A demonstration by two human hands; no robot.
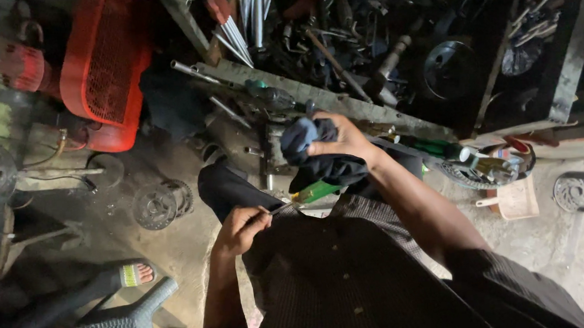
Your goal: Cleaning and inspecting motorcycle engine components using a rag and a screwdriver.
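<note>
My right hand grips a dark blue cloth, bunched around the upper end of a green-handled screwdriver. My left hand pinches the thin metal shaft end of that screwdriver, just above my lap. The tool lies slanted between the two hands. Most of its handle is hidden under the cloth. My dark checked shirt fills the lower middle of the view.
A metal rack crammed with rods, wrenches and scrap stands ahead. A red engine cover is at upper left. Gear wheels lie on the oily floor. Another person's sandalled foot and a grey plastic stool are at lower left.
</note>
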